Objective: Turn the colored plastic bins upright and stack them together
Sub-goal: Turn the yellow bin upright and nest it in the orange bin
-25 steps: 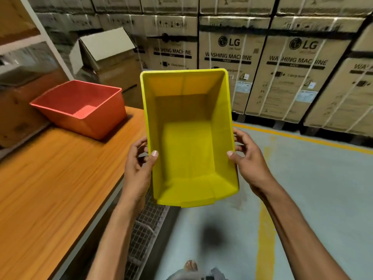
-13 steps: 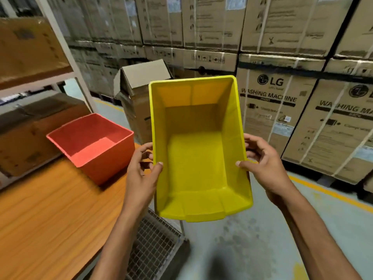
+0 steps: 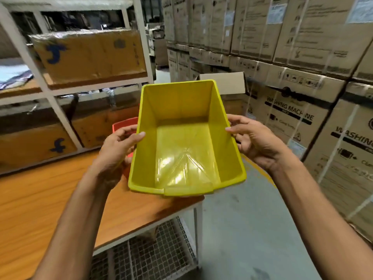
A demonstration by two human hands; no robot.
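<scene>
In the head view we hold the yellow bin (image 3: 186,142) in the air with both hands, its open mouth turned up toward us and its far end raised a little higher than its near lip; our left hand (image 3: 118,150) is closed over the left rim, thumb hooked inside the wall and the other fingers hidden underneath; our right hand (image 3: 252,138) is closed on the right rim the same way, thumb on the inner edge, the remaining fingers curled out of sight behind the wall. The bin hangs above the right end of the wooden tabletop (image 3: 50,199), its near lip over the tabletop's near right corner; nothing supports it but our grip. Behind its left wall we see only a sliver of the red bin (image 3: 124,125), standing toward the tabletop's far edge; whether it sits level we cannot tell, since the yellow bin and our left hand cover most of it.

We judge the righting of the yellow bin done and the stacking in hand; the next move calls for carrying it left and away from us until it is square over the red bin, levelling it, then lowering it straight so the walls nest without catching a rim.
</scene>
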